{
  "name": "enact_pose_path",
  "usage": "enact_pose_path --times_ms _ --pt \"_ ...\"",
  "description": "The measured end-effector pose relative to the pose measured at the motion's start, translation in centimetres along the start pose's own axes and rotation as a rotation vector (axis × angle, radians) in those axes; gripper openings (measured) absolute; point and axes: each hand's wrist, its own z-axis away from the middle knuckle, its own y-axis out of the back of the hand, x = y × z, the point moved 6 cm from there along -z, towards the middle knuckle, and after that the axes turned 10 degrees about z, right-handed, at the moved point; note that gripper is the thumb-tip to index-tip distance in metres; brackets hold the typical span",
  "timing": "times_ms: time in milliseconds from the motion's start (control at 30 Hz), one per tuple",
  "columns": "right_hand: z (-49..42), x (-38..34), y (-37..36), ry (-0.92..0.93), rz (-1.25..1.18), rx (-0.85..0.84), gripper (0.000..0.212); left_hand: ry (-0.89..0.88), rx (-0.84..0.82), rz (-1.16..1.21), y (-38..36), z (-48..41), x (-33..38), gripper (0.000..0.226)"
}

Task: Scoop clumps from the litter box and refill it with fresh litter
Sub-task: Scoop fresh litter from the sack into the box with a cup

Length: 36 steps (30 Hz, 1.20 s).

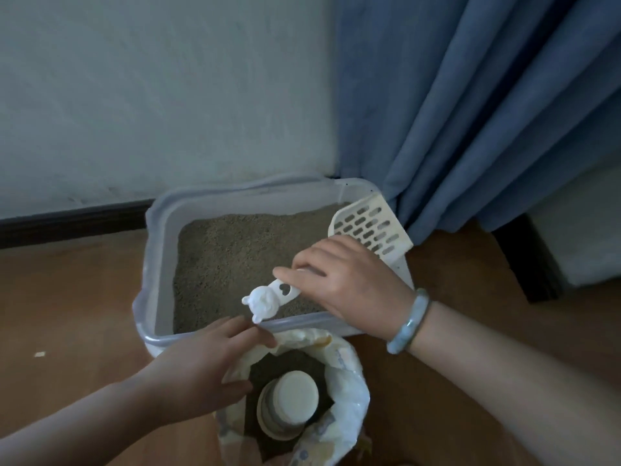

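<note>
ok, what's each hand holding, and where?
Right hand grips the scoop mid-handle, the bear-shaped end free. Left hand pinches the litter bag at its rolled rim.

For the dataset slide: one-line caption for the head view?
Right hand holds a slotted scoop over the litter box while left hand grips the litter bag rim.
</note>
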Motion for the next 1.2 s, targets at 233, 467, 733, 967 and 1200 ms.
enact_pose_path --times_ms 233,467,733,967,1200 --pt "9.8 4.5 0.6 -0.295 0.126 -0.127 0.041 0.007 -0.056 -0.043 0.4 -1.0 -0.3 0.054" --pt "19.6 10.5 -3.2 -0.793 -0.001 -0.287 0.038 0.042 -0.104 -0.092 0.4 -1.8 -0.9 0.057" --pt "22.8 11.4 -7.8 -1.029 -0.178 -0.404 0.042 0.030 -0.089 -0.144 0.7 -1.6 -0.3 0.053" --pt "23.5 11.0 -10.2 -0.978 0.013 -0.635 0.038 0.033 -0.045 -0.146 0.6 -1.5 0.4 0.050" --pt "23.7 11.3 -10.8 -1.085 -0.055 -0.580 0.043 0.031 -0.010 -0.156 0.6 -1.5 0.6 0.048"
